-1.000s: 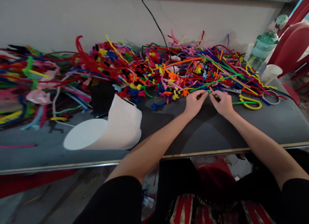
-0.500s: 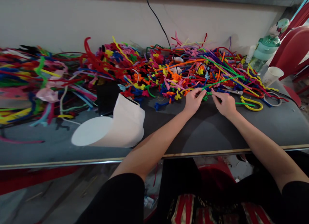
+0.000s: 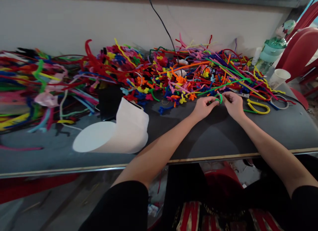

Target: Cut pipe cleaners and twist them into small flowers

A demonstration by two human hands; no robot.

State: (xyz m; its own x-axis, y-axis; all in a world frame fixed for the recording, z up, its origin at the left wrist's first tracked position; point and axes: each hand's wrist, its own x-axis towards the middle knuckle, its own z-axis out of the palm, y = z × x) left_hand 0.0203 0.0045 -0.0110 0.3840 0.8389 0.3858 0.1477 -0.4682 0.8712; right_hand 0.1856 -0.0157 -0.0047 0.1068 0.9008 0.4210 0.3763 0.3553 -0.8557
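Between my two hands is a green pipe cleaner (image 3: 220,98), bent into a small loop. My left hand (image 3: 205,106) pinches it from the left, thumb and fingertips closed. From the right, my right hand (image 3: 233,104) grips the same piece with its fingers closed; part of it is hidden behind the fingertips. Just beyond the hands lies a heap of coloured pipe cleaners (image 3: 181,79), several of them twisted into small flower shapes. A yellow pipe cleaner loop (image 3: 267,109) rests on the table to the right of my right hand.
A curled white sheet (image 3: 131,131) lies left of my forearm, a dark flat object (image 3: 108,103) behind it. More pipe cleaners (image 3: 47,88) pile up at the far left. A paper cup (image 3: 279,78), a green bottle (image 3: 270,52) and a roll of tape (image 3: 282,103) are at right. A black cable (image 3: 162,22) hangs down.
The green pipe cleaner between my hands now curves into an upright loop. My left hand has shifted slightly right and down; my right hand's fingers have rolled upward around the piece.
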